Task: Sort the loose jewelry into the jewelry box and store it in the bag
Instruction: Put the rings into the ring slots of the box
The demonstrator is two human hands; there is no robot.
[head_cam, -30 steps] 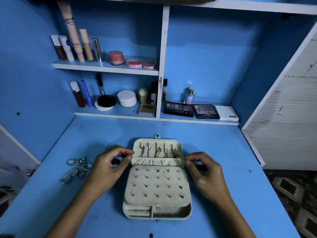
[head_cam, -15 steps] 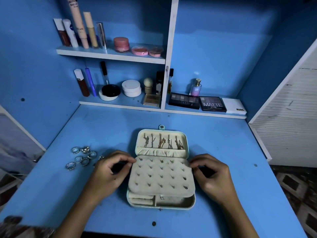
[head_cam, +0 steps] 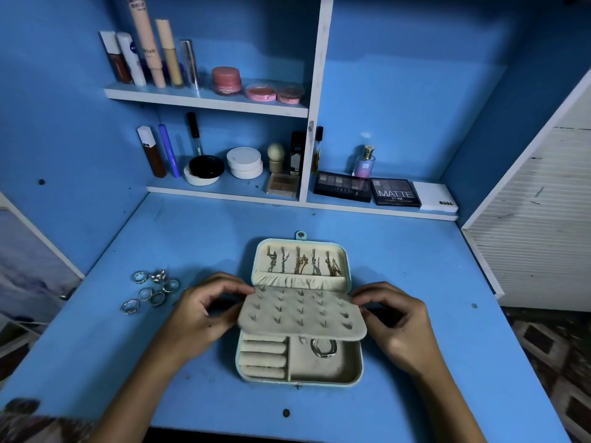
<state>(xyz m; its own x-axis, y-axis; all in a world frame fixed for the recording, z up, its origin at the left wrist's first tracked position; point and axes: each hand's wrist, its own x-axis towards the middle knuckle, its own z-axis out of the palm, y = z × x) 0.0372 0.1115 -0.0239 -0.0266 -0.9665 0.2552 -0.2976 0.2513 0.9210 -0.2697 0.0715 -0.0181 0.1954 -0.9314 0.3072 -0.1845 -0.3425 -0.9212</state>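
A pale blue jewelry box [head_cam: 358, 367] lies open on the blue desk. Its lid holds several gold chains [head_cam: 302, 263]. A beige earring panel [head_cam: 300, 314] with small studs is lifted at its front edge. My left hand [head_cam: 200, 314] pinches the panel's left corner and my right hand [head_cam: 396, 318] pinches its right corner. Under the panel show ring rolls [head_cam: 263, 358] and a compartment with silver hoops [head_cam: 323, 346]. Several loose silver rings [head_cam: 153, 290] lie on the desk left of my left hand. No bag is in view.
Shelves at the back carry cosmetics: tubes [head_cam: 150, 55], pink jars [head_cam: 225, 80], compacts [head_cam: 244, 162], eyeshadow palettes [head_cam: 396, 191] and a perfume bottle [head_cam: 364, 163]. A white slatted panel [head_cam: 537, 225] bounds the desk on the right. The desk's front edge [head_cam: 287, 425] is near me.
Both hands have lifted the earring panel's front edge up and back, uncovering the ring rolls and the compartment with hoops. The camera has moved closer and tilted.
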